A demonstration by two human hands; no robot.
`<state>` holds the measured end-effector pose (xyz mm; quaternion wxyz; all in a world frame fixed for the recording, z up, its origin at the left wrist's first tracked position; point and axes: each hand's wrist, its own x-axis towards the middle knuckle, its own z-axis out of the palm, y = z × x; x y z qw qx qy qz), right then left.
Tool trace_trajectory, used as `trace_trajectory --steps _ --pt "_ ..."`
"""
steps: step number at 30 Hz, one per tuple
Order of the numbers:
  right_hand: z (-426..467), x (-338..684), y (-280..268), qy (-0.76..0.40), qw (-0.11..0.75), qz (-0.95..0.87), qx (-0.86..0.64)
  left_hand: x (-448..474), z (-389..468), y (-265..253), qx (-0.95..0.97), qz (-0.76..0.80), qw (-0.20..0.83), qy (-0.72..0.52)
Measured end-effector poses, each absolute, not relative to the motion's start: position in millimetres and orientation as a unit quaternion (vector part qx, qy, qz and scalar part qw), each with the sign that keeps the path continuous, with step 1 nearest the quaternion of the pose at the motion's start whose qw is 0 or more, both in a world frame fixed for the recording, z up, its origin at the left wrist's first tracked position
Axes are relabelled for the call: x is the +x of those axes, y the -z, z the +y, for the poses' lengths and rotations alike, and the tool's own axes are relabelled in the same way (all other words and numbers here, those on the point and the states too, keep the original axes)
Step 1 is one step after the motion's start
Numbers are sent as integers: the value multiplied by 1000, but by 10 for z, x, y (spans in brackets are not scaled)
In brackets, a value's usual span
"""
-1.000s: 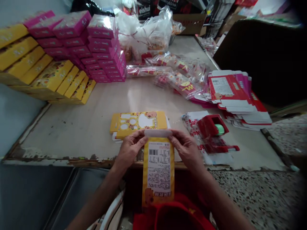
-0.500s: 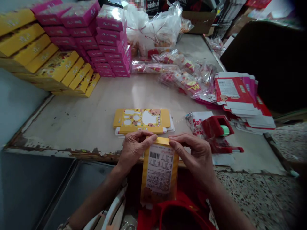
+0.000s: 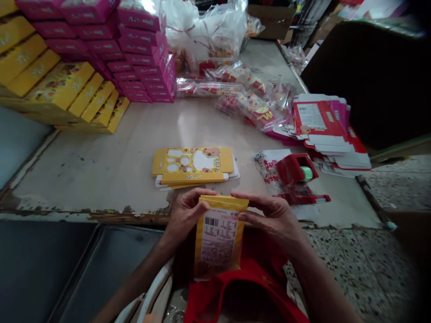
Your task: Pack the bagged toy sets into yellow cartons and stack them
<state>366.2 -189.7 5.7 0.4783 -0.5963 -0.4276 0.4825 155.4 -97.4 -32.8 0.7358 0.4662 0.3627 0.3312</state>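
The left hand (image 3: 186, 215) pinches one upper corner of a yellow carton (image 3: 218, 242), thumb on the printed panel; the right hand (image 3: 274, 215) grips the opposite corner, fingers along the top edge. The carton hangs between them at the near edge of the table (image 3: 117, 179), above red cloth (image 3: 252, 276). Even, light thumb pressure should keep that top edge square — squeezing harder may crease the card. Beyond lie flattened yellow cartons (image 3: 191, 169); right of them, a red tape dispenser (image 3: 289, 168).
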Motion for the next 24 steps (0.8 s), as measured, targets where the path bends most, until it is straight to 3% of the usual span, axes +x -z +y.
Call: trace_trajectory --steps 6,11,14,16,20,24 --pt "-2000 3625 -23 -377 467 -516 -611 1772 -1263 520 418 362 737 -389" --pt "-2205 3738 -198 -389 469 -513 -604 1796 -1131 273 511 378 685 -357" --pt "-2395 4143 -395 -260 543 -420 -679 1794 -937 47 519 383 667 -373" --pt "-2487 4506 -453 -146 536 -348 -756 1827 -802 -88 514 390 632 -429" --pt "-2487 5025 -342 -245 407 -355 -805 1958 -689 -229 585 384 518 -493" --pt "-2353 5030 -237 -293 459 -327 -772 2077 -797 -235 660 364 446 -484"
